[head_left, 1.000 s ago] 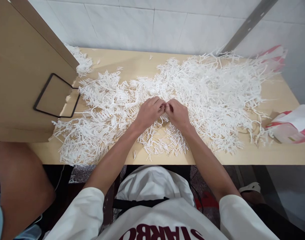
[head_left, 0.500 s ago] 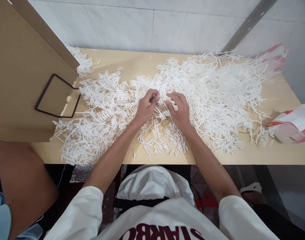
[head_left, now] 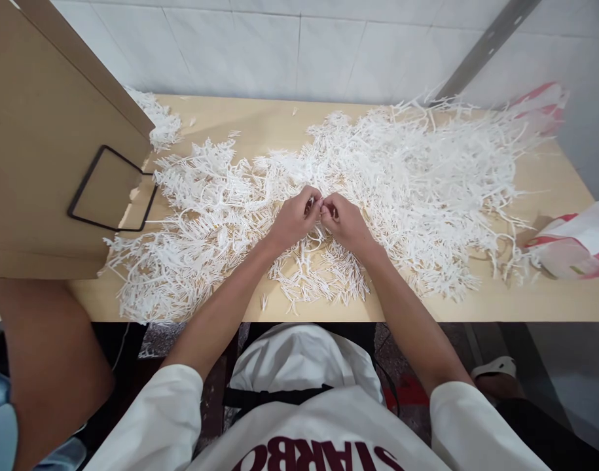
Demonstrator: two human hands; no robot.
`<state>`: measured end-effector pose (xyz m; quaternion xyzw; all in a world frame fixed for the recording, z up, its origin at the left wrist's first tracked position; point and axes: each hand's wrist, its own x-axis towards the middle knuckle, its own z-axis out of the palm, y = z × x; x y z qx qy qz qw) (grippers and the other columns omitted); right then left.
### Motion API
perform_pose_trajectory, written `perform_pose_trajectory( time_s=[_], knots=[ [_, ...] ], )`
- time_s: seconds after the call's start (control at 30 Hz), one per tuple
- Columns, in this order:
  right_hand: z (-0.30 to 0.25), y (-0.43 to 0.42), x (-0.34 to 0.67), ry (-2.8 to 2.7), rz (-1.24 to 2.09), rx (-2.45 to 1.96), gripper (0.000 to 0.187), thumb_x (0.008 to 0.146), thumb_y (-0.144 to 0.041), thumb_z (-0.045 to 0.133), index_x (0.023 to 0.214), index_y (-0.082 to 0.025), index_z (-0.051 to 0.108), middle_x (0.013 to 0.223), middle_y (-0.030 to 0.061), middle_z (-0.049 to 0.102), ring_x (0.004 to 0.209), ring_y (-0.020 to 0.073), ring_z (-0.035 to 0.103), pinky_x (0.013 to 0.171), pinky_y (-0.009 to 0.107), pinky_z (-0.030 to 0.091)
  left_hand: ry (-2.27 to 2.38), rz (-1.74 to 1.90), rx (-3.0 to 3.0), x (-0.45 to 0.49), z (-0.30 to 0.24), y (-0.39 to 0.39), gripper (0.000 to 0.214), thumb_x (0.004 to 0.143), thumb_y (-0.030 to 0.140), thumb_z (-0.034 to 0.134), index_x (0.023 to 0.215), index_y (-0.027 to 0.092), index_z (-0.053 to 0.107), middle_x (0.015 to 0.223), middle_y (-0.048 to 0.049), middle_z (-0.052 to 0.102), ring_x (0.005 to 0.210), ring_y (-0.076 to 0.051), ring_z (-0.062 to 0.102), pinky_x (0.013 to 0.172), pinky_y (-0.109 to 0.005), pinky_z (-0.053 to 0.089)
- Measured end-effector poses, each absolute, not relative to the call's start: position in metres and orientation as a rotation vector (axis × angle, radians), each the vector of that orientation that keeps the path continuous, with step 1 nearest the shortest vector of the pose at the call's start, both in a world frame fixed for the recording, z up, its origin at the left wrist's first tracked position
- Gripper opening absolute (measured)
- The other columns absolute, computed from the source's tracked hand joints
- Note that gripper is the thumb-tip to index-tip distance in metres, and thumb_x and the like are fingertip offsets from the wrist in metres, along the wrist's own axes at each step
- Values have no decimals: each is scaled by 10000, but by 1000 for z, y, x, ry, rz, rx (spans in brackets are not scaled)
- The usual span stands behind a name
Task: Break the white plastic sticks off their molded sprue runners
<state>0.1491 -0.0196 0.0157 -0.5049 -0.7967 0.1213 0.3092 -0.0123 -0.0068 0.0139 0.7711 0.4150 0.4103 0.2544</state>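
Fingertip to fingertip, my two hands meet over the middle of a wide spread of thin white branched strands (head_left: 427,176), which look like plastic. My left hand (head_left: 298,214) is closed in a pinch, thumb against the curled forefinger. In the same way my right hand (head_left: 345,224) pinches, its tips touching or nearly touching the left ones. Whatever lies between the fingertips is too small and too covered to make out. Just below the hands, a curved white strand (head_left: 309,245) and many short loose white pieces (head_left: 323,282) lie on the wooden table (head_left: 267,127).
On the left stands a large cardboard box (head_left: 48,150) with a black wire frame (head_left: 86,180) against it. Another person's arm (head_left: 51,347) is below the box. Red-and-white plastic bags (head_left: 577,242) lie at the right end. A tiled wall (head_left: 260,49) and slanted metal bar (head_left: 488,49) border the back.
Both hands have come together and slightly nearer to me. My right fingers, apart before, are now pinched against the left fingertips. The heap looks the same.
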Motion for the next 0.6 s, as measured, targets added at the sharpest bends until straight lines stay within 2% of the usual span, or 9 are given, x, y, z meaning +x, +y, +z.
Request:
perform_pose_trajectory(
  time_s=[0.13,0.27,0.33,0.43,0.5,0.6],
  knots=[
    [13,-19,146,-2147,154,-1439,144,847,-235,448,714,-222,396,675,-3,505,623,126,413,593,282,321,1154,1078,2179,-10,13,-9,67,916,240,460,881,203,503,774,10,615,630,-77,522,618,-238,417],
    [13,-21,143,-2050,47,-1439,153,812,-191,430,682,-225,358,621,-17,460,575,117,377,568,285,297,1273,1161,2213,-12,10,-6,57,900,217,465,853,200,492,716,16,572,601,-79,482,590,-244,390],
    [15,-23,143,-1931,59,-1441,156,842,-220,417,690,-226,381,612,-22,464,555,112,386,556,284,301,1324,1219,2128,-15,11,-4,59,904,228,460,857,205,488,680,27,541,566,-75,456,559,-239,373],
    [17,-25,144,-1805,116,-1487,271,922,-353,397,690,-222,441,603,-21,491,550,111,427,558,287,329,1275,1286,1956,-18,14,-1,108,937,298,429,888,220,484,669,35,526,543,-68,457,540,-233,375],
    [17,-24,145,-1796,179,-1496,291,930,-429,419,755,-220,523,694,-6,572,597,115,496,583,289,377,1202,1282,1902,-18,15,-1,138,947,342,419,905,225,479,687,30,536,565,-72,492,558,-237,395],
    [16,-21,146,-1827,284,-1396,267,931,-448,437,1031,-253,590,1000,34,649,792,136,607,685,296,472,1135,1229,1886,-16,15,-2,170,953,385,408,933,231,478,723,21,560,588,-79,532,574,-246,415]
  ],
)
